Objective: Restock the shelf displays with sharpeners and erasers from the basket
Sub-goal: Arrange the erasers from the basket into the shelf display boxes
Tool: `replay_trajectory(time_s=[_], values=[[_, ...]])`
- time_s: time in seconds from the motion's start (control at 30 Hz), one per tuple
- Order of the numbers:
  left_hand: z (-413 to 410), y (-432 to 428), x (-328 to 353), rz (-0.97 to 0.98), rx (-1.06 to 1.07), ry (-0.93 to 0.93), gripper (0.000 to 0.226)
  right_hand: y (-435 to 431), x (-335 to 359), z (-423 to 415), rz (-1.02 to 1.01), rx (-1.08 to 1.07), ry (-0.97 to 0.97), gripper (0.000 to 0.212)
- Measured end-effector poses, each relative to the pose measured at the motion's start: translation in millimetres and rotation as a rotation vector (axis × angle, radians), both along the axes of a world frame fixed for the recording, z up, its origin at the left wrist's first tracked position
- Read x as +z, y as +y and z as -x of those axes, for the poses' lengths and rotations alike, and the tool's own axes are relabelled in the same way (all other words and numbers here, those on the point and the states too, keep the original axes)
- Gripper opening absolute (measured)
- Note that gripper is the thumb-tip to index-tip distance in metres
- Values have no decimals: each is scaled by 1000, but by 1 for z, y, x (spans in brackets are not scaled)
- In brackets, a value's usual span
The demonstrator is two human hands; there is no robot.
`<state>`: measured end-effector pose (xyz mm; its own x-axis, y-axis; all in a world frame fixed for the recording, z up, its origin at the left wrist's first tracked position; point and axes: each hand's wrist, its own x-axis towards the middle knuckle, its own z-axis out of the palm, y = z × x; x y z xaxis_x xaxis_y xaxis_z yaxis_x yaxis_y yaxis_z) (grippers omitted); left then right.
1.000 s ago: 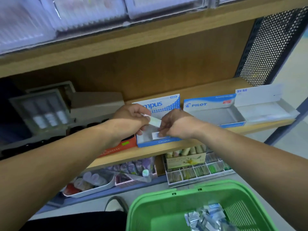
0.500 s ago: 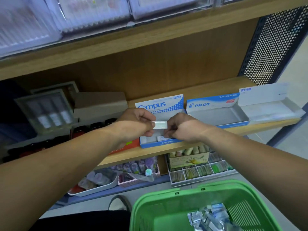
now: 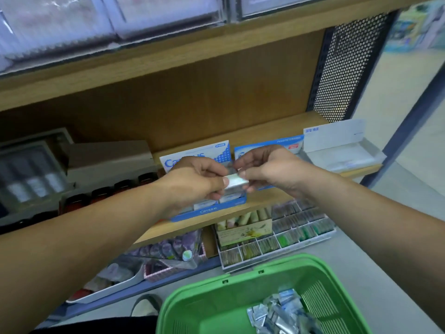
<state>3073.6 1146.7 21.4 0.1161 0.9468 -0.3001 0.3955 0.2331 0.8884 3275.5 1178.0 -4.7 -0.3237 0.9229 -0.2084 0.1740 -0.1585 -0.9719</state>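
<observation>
Two bare forearms reach from the near edge toward a wooden shelf (image 3: 192, 225). Between the hands is a small white wrapped eraser (image 3: 238, 182), held level, just above the blue and white Campus display box (image 3: 209, 209) that sits at the shelf's near edge. The left hand (image 3: 197, 183) pinches the eraser's left end, thumb on top and curled fingers beneath. The right hand (image 3: 272, 169) pinches the right end the same way, so the eraser bridges the gap between the two grips, with only its middle showing. A few white erasers (image 3: 228, 198) already lie in the box, directly under the held one. To the right stand a Pilot display box (image 3: 286, 142), partly hidden behind the right hand, and a plain white display box (image 3: 342, 150). Near the viewer, lower right, a green basket (image 3: 216, 307) holds a heap of wrapped packets (image 3: 279, 314); they are too blurred to tell what is in them.
</observation>
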Motion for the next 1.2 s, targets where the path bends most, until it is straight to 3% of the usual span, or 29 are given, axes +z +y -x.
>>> replay_trajectory(time_s=[0.27, 0.33, 0.47, 0.6, 0.7, 0.83, 1.0, 1.2], values=[[-102, 22, 3, -122, -326, 214, 34, -16, 2, -87, 10, -385, 234, 30], [-127, 30, -1, -114, -344, 184, 32, -16, -2, -114, -24, -491, 125, 27], [-176, 58, -7, -141, -265, 175, 25, -12, -25, -188, -200, -726, -290, 13], [-221, 90, -13, -253, -181, 177, 23, -15, -52, -226, -183, -770, -398, 19], [-255, 101, -24, -232, -129, 104, 17, -14, -68, -226, -176, -729, -368, 34], [-281, 114, -51, -260, -111, 187, 13, -11, -78, -230, -205, -813, -333, 47], [-277, 127, -65, -254, -107, 279, 14, -14, -87, -230, -204, -821, -264, 49], [-304, 124, -64, -187, -146, 105, 15, -13, -93, -231, -202, -990, -138, 33]])
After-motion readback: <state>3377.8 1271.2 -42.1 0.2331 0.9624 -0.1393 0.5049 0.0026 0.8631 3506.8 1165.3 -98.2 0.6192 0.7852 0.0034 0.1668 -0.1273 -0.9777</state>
